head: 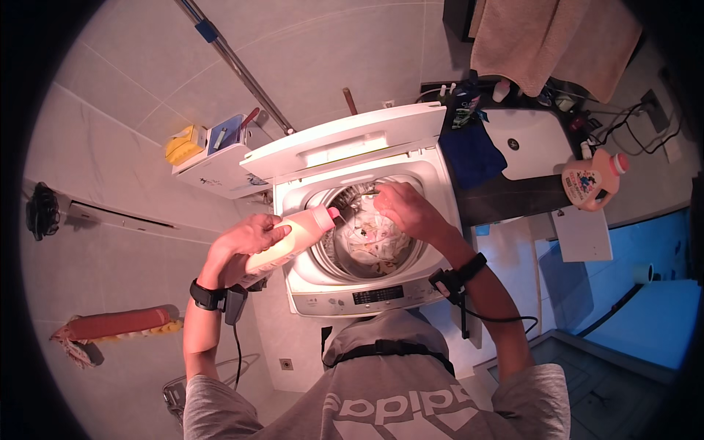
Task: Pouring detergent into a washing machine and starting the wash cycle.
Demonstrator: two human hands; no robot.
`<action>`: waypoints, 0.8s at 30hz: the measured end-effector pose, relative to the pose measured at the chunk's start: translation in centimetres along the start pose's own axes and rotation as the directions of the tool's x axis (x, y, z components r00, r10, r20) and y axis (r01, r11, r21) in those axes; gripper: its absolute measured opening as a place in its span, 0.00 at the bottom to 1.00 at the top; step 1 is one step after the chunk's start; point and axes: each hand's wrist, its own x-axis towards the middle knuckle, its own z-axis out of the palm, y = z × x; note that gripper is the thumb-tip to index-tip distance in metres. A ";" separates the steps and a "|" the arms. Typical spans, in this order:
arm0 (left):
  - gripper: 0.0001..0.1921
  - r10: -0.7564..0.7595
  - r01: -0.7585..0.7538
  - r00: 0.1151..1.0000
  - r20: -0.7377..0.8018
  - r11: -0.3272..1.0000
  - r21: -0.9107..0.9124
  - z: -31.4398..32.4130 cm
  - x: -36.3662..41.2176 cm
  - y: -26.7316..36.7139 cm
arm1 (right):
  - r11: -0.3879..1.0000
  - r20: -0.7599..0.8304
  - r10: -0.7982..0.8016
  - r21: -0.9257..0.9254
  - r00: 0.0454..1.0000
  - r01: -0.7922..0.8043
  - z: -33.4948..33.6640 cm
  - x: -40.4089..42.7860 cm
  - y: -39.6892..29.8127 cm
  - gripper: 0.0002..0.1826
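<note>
My left hand (261, 234) grips a pale detergent bottle (297, 234) with a pink neck. The bottle leans over the open top-loading washing machine (297, 280), its pink spout (333, 213) pointing into the drum. A thin pale streak shows just past the spout. Light patterned cloth (368, 236) lies inside the metal drum. Over the far right part of the drum is my right hand (404, 209), its fingers curled. Something pinkish shows at those fingertips, but I cannot tell whether it is a held object. The raised white lid (346, 140) stands behind the drum.
To the right, a white sink (528, 137) is set in a dark counter with a blue cloth (473, 157) and a pink-capped jug (591, 181). Towels (528, 44) hang above. A white cabinet (217, 170) and a metal pole (242, 71) stand at the back left.
</note>
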 end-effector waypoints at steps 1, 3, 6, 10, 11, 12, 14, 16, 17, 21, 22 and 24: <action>0.23 0.007 -0.008 0.999 -0.043 1.000 -0.024 0.0 -0.2 0.2 | 1.000 -0.001 0.000 0.000 1.000 0.000 -0.1 0.0 -0.1 0.25; 0.22 0.015 -0.019 0.996 -0.083 0.999 -0.048 -0.2 -0.7 0.8 | 1.000 -0.009 0.007 -0.001 1.000 -0.007 -0.2 -0.1 -0.2 0.24; 0.23 -0.012 0.009 0.995 -0.098 1.000 -0.027 -0.6 -0.8 1.2 | 1.000 -0.031 0.004 0.019 0.999 -0.003 -0.1 -0.4 0.2 0.23; 0.21 0.027 -0.037 0.998 -0.062 0.986 -0.161 -0.6 -1.0 0.8 | 0.997 -0.014 0.055 0.053 0.998 -0.054 -0.2 -0.7 0.3 0.22; 0.20 0.040 -0.051 0.997 -0.059 0.977 -0.208 -0.5 -1.1 0.7 | 0.995 0.043 0.086 0.056 0.995 -0.088 -0.4 -0.7 0.3 0.22; 0.20 0.041 -0.053 0.997 -0.060 0.976 -0.209 -0.3 -1.2 0.9 | 0.991 0.101 0.116 0.057 0.988 -0.122 -0.6 -0.6 0.2 0.22; 0.21 0.078 -0.102 0.991 -0.112 0.970 -0.221 0.0 -1.7 1.3 | 0.978 0.068 0.155 0.131 0.986 -0.163 -0.8 -0.6 -0.2 0.22; 0.21 0.085 -0.119 0.987 -0.136 0.956 -0.269 0.4 -1.9 0.9 | 0.958 0.038 0.194 0.205 0.980 -0.198 -0.9 -0.6 -0.2 0.22; 0.21 0.088 -0.134 0.984 -0.155 0.939 -0.316 0.7 -2.0 0.6 | 0.955 -0.011 0.198 0.226 0.980 -0.191 -0.7 -0.6 -0.1 0.22; 0.21 0.077 -0.159 0.975 -0.210 0.900 -0.406 1.9 -2.2 0.1 | 0.923 0.002 0.272 0.282 0.962 -0.261 -1.1 -0.5 0.6 0.25; 0.22 0.066 -0.161 0.973 -0.222 0.880 -0.446 2.1 -2.2 0.2 | 0.924 0.004 0.271 0.280 0.963 -0.261 -1.2 -0.6 0.7 0.25; 0.22 0.053 -0.165 0.970 -0.237 0.858 -0.486 2.5 -2.4 0.0 | 0.890 0.030 0.313 0.339 0.949 -0.304 -1.1 -0.7 0.7 0.25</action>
